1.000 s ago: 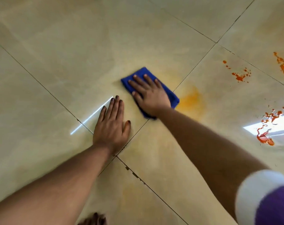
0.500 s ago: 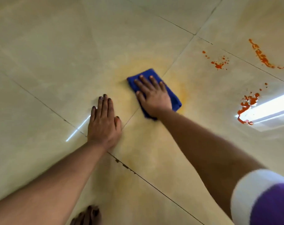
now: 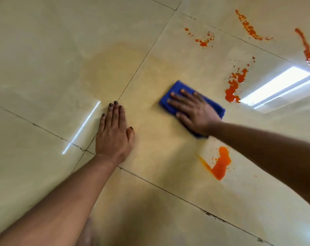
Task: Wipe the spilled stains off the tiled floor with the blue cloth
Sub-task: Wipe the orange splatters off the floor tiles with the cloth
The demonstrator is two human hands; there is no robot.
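Your right hand (image 3: pixel 193 112) lies flat on the folded blue cloth (image 3: pixel 216 108), fingers straight and spread, pressing it onto the tiled floor (image 3: pixel 44 50); your left hand (image 3: pixel 114 134) is also open and flat, palm down on bare tile beside a grout line (image 3: pixel 138 68), bracing you and holding nothing. The cloth sits on the tile between your two hands and the red-orange spills; the thick smear (image 3: pixel 220 164) lies near it on your side, close under your right forearm, and a splatter (image 3: pixel 234 86) lies just beyond it next to the bright reflection of a ceiling light (image 3: pixel 278 86); further drops (image 3: pixel 203 40) and two streaks (image 3: pixel 250 27) (image 3: pixel 305 45) sit well apart towards the far edge.

What could go wrong, as I judge it: a faint yellowish haze (image 3: pixel 115 68) covers the tile around the cloth, so a loaded cloth may spread the colour thin rather than lift it; turn it to a fresh face if you can. Your forearm could drag through the thick smear if you draw the cloth back without looking; the wet, glossy tile may let your bracing palm slide; pigment may lodge in the grout if you push across the joints.

No brand, label or writing can be read anywhere in view.
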